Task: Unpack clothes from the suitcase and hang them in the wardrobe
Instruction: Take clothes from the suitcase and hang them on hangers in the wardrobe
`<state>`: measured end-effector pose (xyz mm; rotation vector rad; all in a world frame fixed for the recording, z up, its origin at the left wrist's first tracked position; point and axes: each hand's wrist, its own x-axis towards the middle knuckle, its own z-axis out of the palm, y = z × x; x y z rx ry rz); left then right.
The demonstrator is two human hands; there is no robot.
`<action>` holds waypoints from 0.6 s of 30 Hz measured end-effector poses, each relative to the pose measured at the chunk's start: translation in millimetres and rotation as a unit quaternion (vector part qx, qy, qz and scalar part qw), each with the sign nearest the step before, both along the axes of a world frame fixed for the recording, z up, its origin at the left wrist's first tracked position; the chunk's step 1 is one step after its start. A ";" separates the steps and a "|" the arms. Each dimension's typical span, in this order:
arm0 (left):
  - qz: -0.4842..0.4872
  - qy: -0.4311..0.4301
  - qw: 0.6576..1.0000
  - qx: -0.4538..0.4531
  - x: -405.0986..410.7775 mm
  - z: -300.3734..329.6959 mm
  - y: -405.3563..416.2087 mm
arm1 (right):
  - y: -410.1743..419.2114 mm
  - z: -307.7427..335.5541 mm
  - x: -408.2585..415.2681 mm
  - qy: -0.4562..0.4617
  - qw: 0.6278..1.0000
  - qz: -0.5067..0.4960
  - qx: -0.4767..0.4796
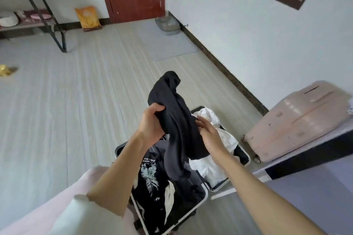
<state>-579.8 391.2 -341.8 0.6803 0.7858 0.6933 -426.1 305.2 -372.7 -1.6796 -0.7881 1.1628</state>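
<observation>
1. A black garment (177, 120) is gripped near its upper part by the left hand (150, 124), whose fingers are curled round the cloth; it is held up above the open suitcase (122, 149).
2. The right hand (208, 131) is laid against the garment's other side with its fingers fairly straight; a firm grip is not shown.
3. Below both hands, dark printed clothes (150, 175) and white clothes (208, 168) are left in the suitcase's two halves.
4. The unpacking step is judged to be in hand, early in the task.
5. Next, the garment would need to be shaken out, its shoulders found, and a hanger fetched; no wardrobe or hanger is seen.
</observation>
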 end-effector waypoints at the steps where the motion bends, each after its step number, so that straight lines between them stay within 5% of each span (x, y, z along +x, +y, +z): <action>1: 0.005 -0.025 1.000 -0.005 3.2 12.8 -8.0 | -16.5 5.3 2.1 -0.013 0.999 0.030 0.003; 10: -0.069 -0.058 0.995 -0.030 63.4 31.4 -125.9 | -168.0 27.6 59.6 -0.095 0.976 0.168 -0.101; 15: -0.251 0.029 0.968 0.004 135.2 38.8 -214.4 | -294.2 22.1 127.7 -0.061 0.992 -0.012 -0.114; 18: -0.302 0.011 0.953 0.017 182.0 46.5 -258.1 | -355.1 35.6 161.7 -0.029 0.984 -0.161 -0.072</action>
